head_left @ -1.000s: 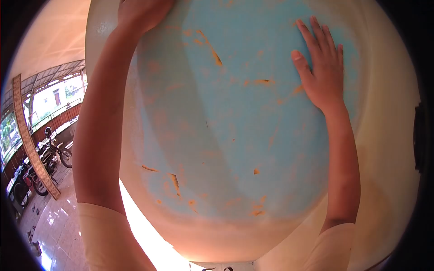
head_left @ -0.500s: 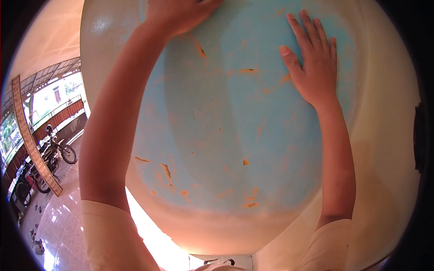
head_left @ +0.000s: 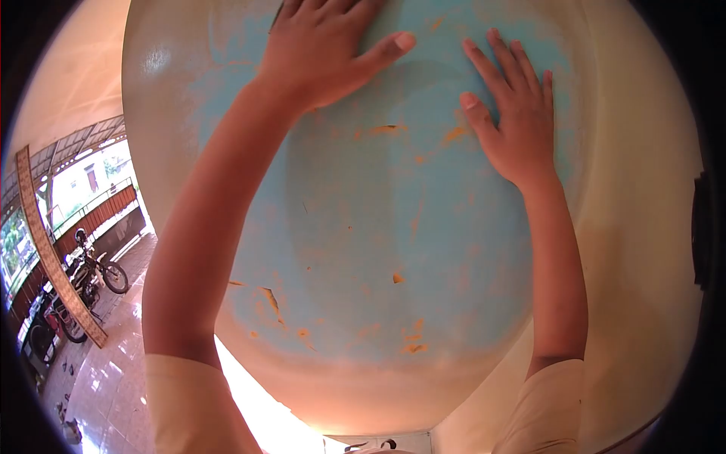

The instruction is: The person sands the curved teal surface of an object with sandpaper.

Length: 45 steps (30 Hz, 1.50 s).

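A large upright surface (head_left: 340, 250) fills the middle of the view, with a worn light-blue area inside a beige border. Orange scuffs and chipped spots (head_left: 398, 279) are scattered over the blue. My left hand (head_left: 325, 57) lies on it at the top, thumb stretched out to the right; the fingertips are cut off by the frame. A thin dark edge (head_left: 277, 15) shows beside its outer finger, and what lies under the palm is hidden. Flat against the upper right of the blue, my right hand (head_left: 518, 113) has its fingers spread and nothing in them.
A beige surface (head_left: 643, 189) curves along the right side. At the left, a motorcycle (head_left: 98, 272) stands on the paving behind a slanted post (head_left: 57, 250), near a fence (head_left: 113, 204). Shiny floor tiles (head_left: 106, 378) lie at lower left.
My left hand has come lower and to the right on the surface, so its thumb and more of its back now show. The right hand stays flat, slightly lower left in view.
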Tool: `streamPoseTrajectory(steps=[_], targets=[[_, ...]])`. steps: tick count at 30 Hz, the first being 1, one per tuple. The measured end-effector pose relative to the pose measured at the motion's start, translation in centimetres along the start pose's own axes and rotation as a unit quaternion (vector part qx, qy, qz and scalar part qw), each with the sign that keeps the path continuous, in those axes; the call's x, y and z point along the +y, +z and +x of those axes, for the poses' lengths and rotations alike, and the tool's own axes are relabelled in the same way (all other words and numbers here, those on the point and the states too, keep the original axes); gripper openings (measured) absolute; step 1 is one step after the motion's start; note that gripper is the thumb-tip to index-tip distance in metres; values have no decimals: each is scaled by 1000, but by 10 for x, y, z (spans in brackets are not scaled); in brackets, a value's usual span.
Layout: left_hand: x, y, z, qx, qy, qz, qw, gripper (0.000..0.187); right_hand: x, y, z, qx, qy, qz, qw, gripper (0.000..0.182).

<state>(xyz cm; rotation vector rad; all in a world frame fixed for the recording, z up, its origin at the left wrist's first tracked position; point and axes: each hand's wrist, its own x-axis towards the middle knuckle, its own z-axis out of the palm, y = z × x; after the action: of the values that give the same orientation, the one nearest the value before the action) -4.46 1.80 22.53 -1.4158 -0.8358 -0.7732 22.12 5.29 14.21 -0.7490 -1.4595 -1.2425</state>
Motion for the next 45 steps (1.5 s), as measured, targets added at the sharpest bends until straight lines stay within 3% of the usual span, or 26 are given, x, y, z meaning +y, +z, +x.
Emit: streamPoseTrajectory(steps=[4, 6, 7, 9, 11, 13, 16, 20, 23, 25, 27, 30, 34, 37, 39, 40, 42, 45], targets=[[-33, -10, 6, -26, 72, -3, 997, 77, 0, 1, 2, 23, 30, -11, 999, 57], [-71, -11, 17, -30, -50, -29, 998, 77, -1, 2, -4, 25, 50, 2, 998, 56], [-69, -8, 21, -33, -51, -29, 998, 77, 0, 3, -6, 23, 50, 4, 998, 56], [-59, -3, 31, 15, -150, -12, 988, 77, -1, 3, -9, 20, 56, 4, 998, 56], [-21, 2, 30, 1, -123, 32, 992, 77, -3, 6, -12, 20, 54, -1, 998, 55], [8, 12, 27, 44, -43, 20, 998, 77, -3, 4, -12, 21, 49, -11, 999, 55], [-11, 5, 28, 9, 29, -2, 1000, 76, -4, 3, -8, 20, 48, -1, 999, 57], [-80, -4, 27, -5, -129, 7, 992, 77, -8, 6, -15, 19, 58, -1, 998, 56], [-49, 1, 36, 1, -198, 37, 980, 80, -8, 7, -14, 21, 60, 1, 998, 57], [4, 6, 36, -6, -149, 7, 989, 83, -11, 8, -16, 19, 57, 2, 998, 57], [39, 19, 32, 72, -43, -15, 996, 83, -9, 3, -13, 15, 57, 1, 998, 58], [-1, 12, 29, 37, 17, 17, 999, 83, -5, 3, -11, 18, 53, -1, 998, 59], [-71, -12, 9, -1, -168, 21, 986, 83, -3, 5, -14, 24, 49, 8, 998, 59], [-28, -11, 0, 10, -145, 53, 988, 86, -5, 5, -12, 24, 42, 7, 999, 58], [3, 0, -12, 32, 4, 16, 999, 89, -2, 5, -13, 30, 34, -5, 999, 58], [7, 0, -18, 30, 1, 14, 999, 89, -3, 6, -17, 26, 32, -4, 999, 58], [4, -5, -26, -22, 94, -81, 992, 88, -1, 8, -17, 22, 30, -11, 999, 57], [-61, -11, -34, 5, 30, 5, 1000, 85, 2, 7, -17, 10, 29, -21, 999, 56]])
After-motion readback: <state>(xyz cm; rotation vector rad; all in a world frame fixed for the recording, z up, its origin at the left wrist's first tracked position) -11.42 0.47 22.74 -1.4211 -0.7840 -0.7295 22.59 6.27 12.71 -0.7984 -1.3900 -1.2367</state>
